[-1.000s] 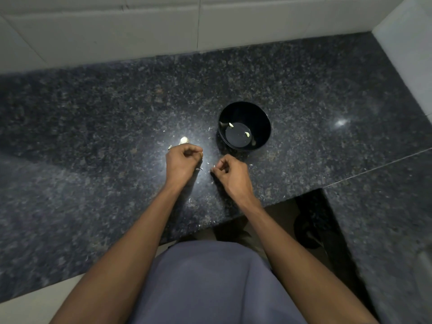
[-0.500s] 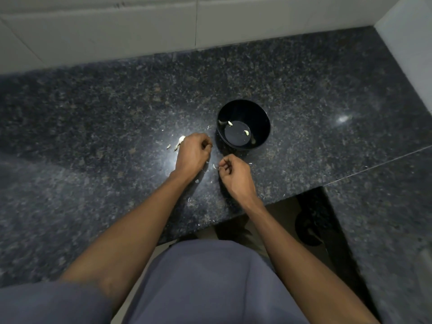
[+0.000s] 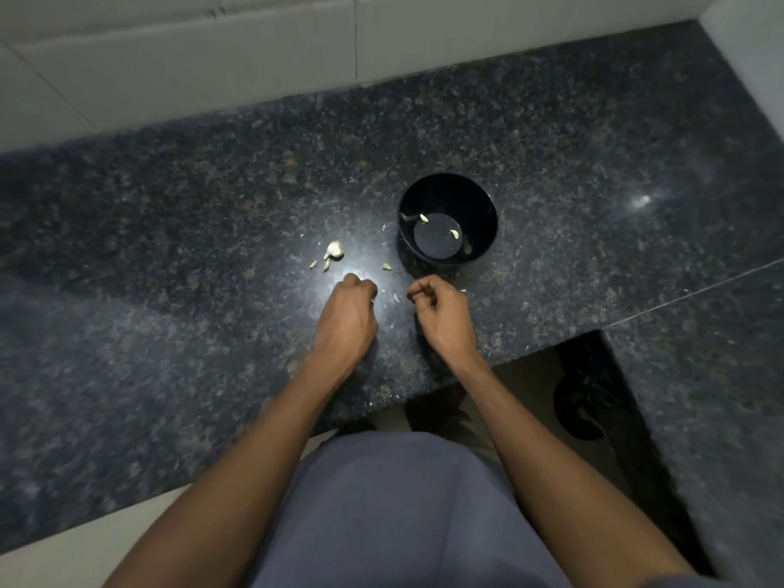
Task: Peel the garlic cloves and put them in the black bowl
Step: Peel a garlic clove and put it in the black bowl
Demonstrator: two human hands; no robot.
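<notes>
Meanwhile, both hands, left (image 3: 345, 318) and right (image 3: 443, 314), are curled above the tabletop (image 3: 169, 256); whether anything is held cannot be told. Two cloves (image 3: 455, 234) are seen in the bowl (image 3: 488, 214).

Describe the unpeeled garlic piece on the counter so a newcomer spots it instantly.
Start at the black bowl on the dark granite counter. Look to its left, just beyond the left hand, in the bright glare patch: the garlic piece lies there. It is the biggest pale lump, rounded and whitish, while its neighbours are only tiny flecks of peel.
</notes>
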